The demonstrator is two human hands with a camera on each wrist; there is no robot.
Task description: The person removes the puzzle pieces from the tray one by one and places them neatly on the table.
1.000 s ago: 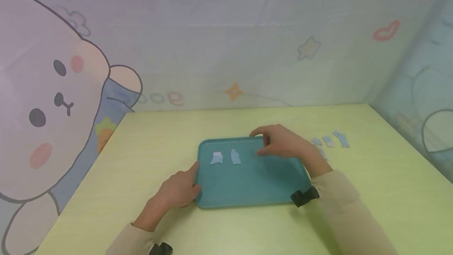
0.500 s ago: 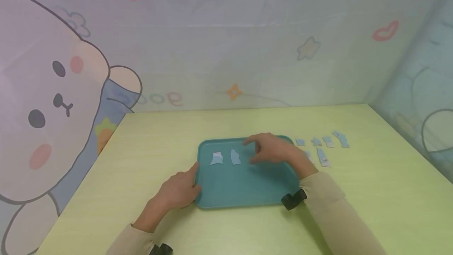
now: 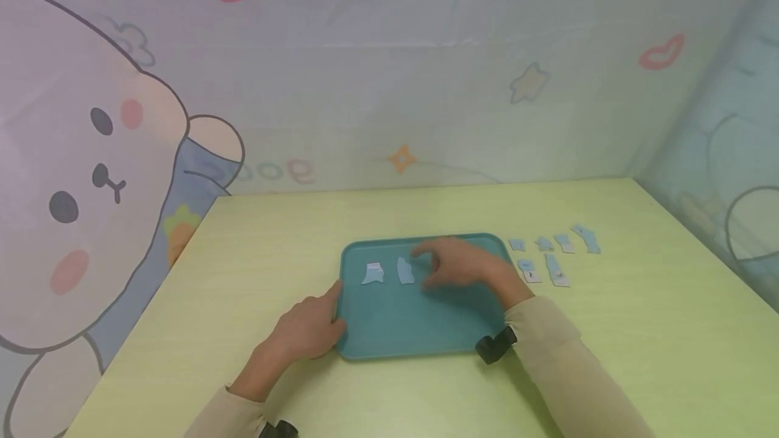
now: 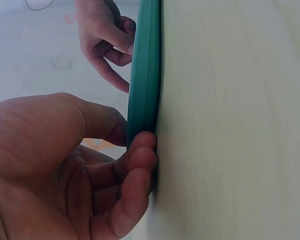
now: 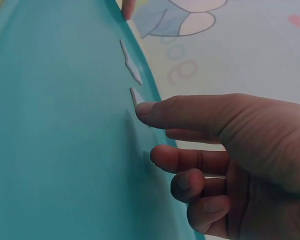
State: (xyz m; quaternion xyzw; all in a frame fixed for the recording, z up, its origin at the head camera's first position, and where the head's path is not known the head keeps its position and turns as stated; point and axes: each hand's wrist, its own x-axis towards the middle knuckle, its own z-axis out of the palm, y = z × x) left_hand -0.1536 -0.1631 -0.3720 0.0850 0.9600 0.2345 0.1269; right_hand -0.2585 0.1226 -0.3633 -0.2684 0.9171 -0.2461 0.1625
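Observation:
My left hand (image 3: pixel 309 324) holds the left rim of a teal tray (image 3: pixel 420 330). In the left wrist view its thumb and curled fingers lie on either side of the tray edge (image 4: pixel 144 75). Two flat, light-blue irregular pieces (image 3: pixel 404 272), like puzzle pieces, lie side by side in the tray's upper left. My right hand (image 3: pixel 459 263) hovers over the tray beside the right-hand piece, index finger and thumb spread. The right wrist view shows the thumb overlapping the nearer piece (image 5: pixel 135 96), with the other piece (image 5: pixel 131 62) beyond.
Several similar blue-and-white pieces lie on the pale yellow table (image 3: pixel 633 350) right of the tray, including a long one (image 3: pixel 556 270) and a printed one (image 3: pixel 529 272). A printed cloth wall (image 3: pixel 426 86) stands behind the table's far edge.
My right hand has moved left across the tray toward the right-hand piece, uncovering more pieces on the table. The left hand stays on the rim.

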